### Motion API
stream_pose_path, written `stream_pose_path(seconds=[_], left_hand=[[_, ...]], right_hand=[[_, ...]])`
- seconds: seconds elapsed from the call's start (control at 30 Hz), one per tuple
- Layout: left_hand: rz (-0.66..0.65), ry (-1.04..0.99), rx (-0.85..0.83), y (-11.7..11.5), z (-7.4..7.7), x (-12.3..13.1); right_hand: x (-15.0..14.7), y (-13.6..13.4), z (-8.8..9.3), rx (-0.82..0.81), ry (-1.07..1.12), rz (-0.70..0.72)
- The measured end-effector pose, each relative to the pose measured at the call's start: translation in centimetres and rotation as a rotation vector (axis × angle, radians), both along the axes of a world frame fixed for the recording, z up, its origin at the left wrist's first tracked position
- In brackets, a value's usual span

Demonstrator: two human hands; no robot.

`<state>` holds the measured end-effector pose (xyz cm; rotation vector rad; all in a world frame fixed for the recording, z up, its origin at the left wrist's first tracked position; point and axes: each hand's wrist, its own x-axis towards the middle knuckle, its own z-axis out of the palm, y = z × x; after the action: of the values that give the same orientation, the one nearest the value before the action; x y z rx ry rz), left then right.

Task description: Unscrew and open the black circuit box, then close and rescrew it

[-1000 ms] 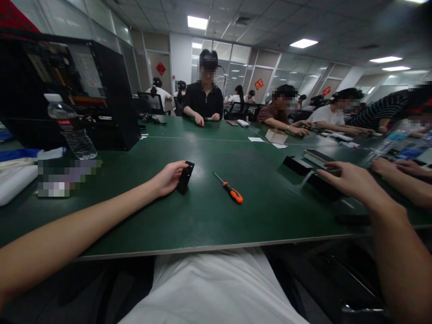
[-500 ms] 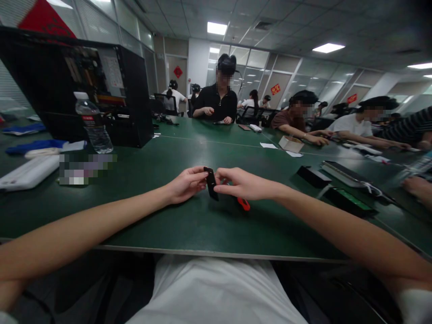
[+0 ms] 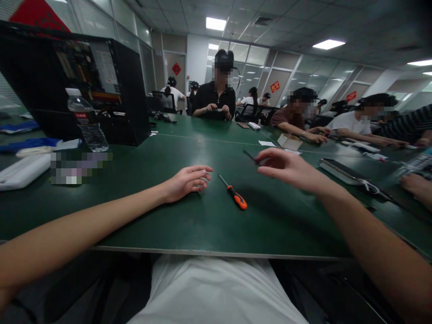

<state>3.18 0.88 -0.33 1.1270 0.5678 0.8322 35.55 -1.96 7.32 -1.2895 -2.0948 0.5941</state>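
Note:
My left hand (image 3: pixel 185 184) hangs just above the green table (image 3: pixel 162 229), its fingers loosely curved and apart, with nothing in them. Raised to the right, my right hand (image 3: pixel 283 168) pinches a thin black flat piece (image 3: pixel 249 155) between thumb and fingers; only its edge end shows, the rest is behind the fingers. Between the two hands a screwdriver (image 3: pixel 238 197) with an orange and black handle lies on the table, its metal shaft pointing away to the left. Neither hand touches it.
At left stand an opened black computer case (image 3: pixel 124 90) and a water bottle (image 3: pixel 88 119); a white object (image 3: pixel 27 171) lies nearer. A small cardboard box (image 3: pixel 289 142) and a dark flat device (image 3: pixel 340 171) are at right. Several people sit around the table.
My right hand has moved right and up with the black piece, out of my left hand's fingers. My left hand has let go and stayed put. The screwdriver is now uncovered.

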Motion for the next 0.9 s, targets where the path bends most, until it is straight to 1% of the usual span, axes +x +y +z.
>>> stream_pose_path(seconds=[0.07,0.1,0.13,0.2,0.23,0.27,0.3,0.37,0.43,0.5,0.57,0.67,0.8,0.9], left_hand=[[-0.005,0.018,0.001,0.0,0.0,0.0],[-0.007,0.024,0.001,0.0,0.0,0.0],[-0.009,0.029,0.001,0.0,0.0,0.1],[-0.015,0.039,0.005,0.0,0.1,0.1],[-0.018,0.044,0.009,-0.1,0.1,0.2],[-0.021,0.05,0.013,-0.1,0.1,0.2],[-0.023,0.055,0.016,-0.2,0.1,0.2],[-0.026,0.06,0.016,-0.3,0.2,0.2],[-0.027,0.058,0.011,-0.3,0.2,0.2],[-0.028,0.055,0.009,-0.3,0.3,0.2],[-0.03,0.054,0.011,-0.3,0.3,0.2],[-0.037,0.059,0.014,-0.3,0.2,0.2],[-0.042,0.064,0.013,-0.3,0.2,0.3],[-0.039,0.06,0.015,-0.3,0.2,0.3]], right_hand=[[5.9,-1.1,0.8,0.263,-0.275,-0.309],[9.0,-1.6,0.8,0.353,-0.419,-0.48],[12.2,-2.2,0.6,0.367,-0.544,-0.64],[18.1,-3.1,-0.4,0.264,-0.673,-0.876],[20.5,-3.6,-1.2,0.192,-0.721,-0.963],[22.4,-3.9,-2.0,0.14,-0.745,-1.004],[23.8,-4.2,-2.8,0.103,-0.732,-1.022],[25.1,-4.3,-4.3,0.019,-0.686,-1.02],[25.0,-4.1,-5.3,-0.061,-0.651,-0.977],[24.5,-3.6,-5.8,-0.115,-0.666,-0.938],[24.2,-3.2,-6.0,-0.143,-0.7,-0.93],[24.7,-3.1,-6.0,-0.178,-0.719,-0.943],[25.6,-3.6,-6.0,-0.114,-0.678,-0.914],[25.2,-3.7,-5.8,-0.057,-0.651,-0.887]])
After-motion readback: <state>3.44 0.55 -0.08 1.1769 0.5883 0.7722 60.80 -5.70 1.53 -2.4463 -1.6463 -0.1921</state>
